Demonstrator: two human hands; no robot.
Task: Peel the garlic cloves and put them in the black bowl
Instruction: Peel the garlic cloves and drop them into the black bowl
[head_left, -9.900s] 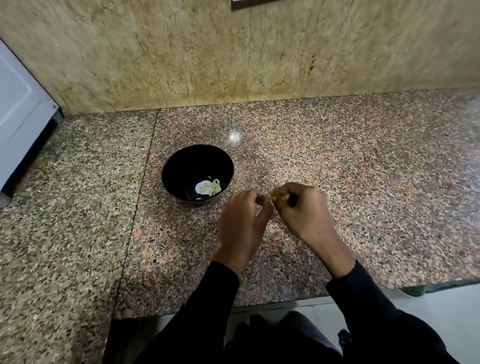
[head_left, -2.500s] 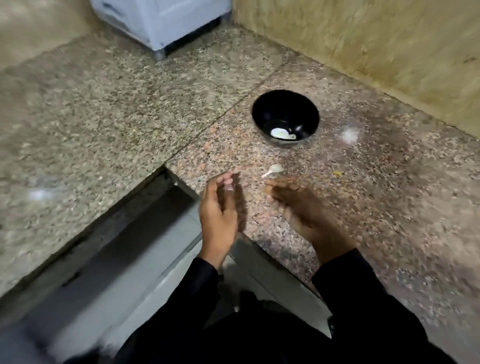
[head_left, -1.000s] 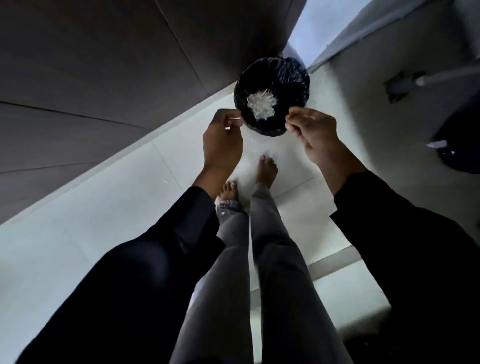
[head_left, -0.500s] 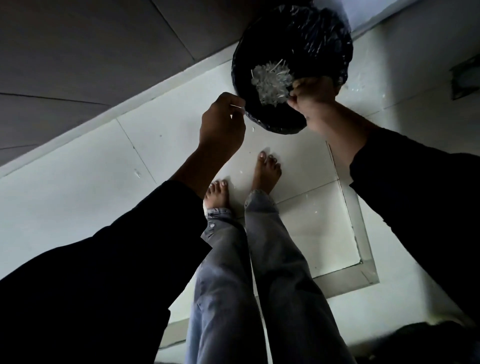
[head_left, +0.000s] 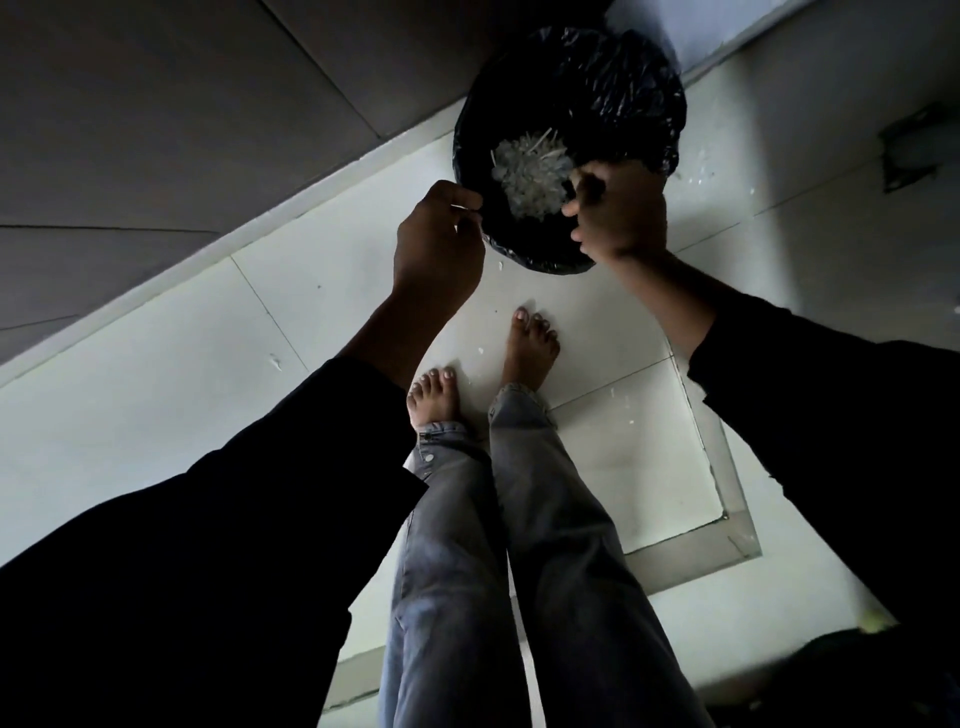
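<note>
Since half a second ago both hands edged lower over the bin (head_left: 644, 104) | left hand (head_left: 436, 249) pinches a thin sliver of garlic skin (head_left: 467, 209) at the rim | right hand (head_left: 618, 213) curled above pale peelings (head_left: 530, 171), contents unclear | black bowl, cloves out of view | no readable writing | bare feet (head_left: 530, 348) on white floor (head_left: 156, 395)

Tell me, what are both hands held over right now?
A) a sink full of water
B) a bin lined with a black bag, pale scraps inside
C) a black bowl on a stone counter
B: the left hand and right hand hover at the rim of the black-lined bin, which stands on the floor and holds pale scraps.
</note>
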